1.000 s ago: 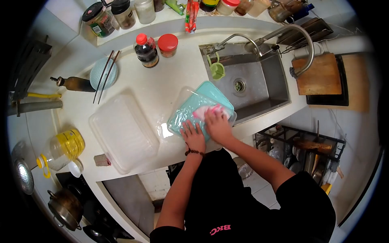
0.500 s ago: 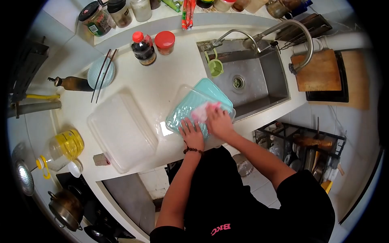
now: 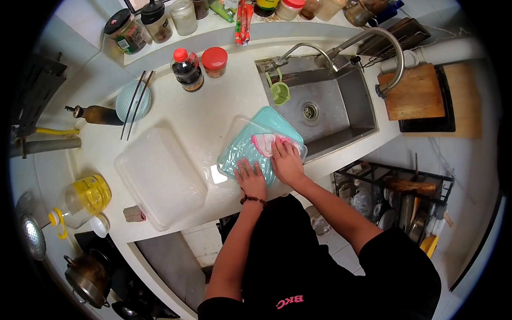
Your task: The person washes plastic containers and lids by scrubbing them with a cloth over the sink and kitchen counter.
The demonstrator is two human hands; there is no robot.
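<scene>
Two hands down on the cover! Resting the left hand (image 3: 251,180) low on the clear plastic cover (image 3: 239,153), with fingers fanned well apart and hold of nothing, with a beaded bracelet (image 3: 252,200) around the wrist. Over to the right hand (image 3: 288,164): spread across the pink-and-white cloth (image 3: 263,144), with fingers reaching forward and only slightly parted. Cannot tell from up here about any pinch on a fold. And beneath it all, through the plastic, in plain sight: the teal lid (image 3: 273,114), slanted on the white counter (image 3: 224,98), with its upper corner poking out right beside the sink (image 3: 325,88).

Now to the left, just apart from the cover: a big translucent container (image 3: 160,178), also at a slant. Further back, close together, a dark sauce bottle (image 3: 187,76) and a red-lidded jar (image 3: 214,63). Off in the far left corner, a pale blue bowl (image 3: 125,101) with chopsticks (image 3: 134,101) lying across. Inside the sink, up by the left wall, a green strainer cup (image 3: 280,94).
</scene>
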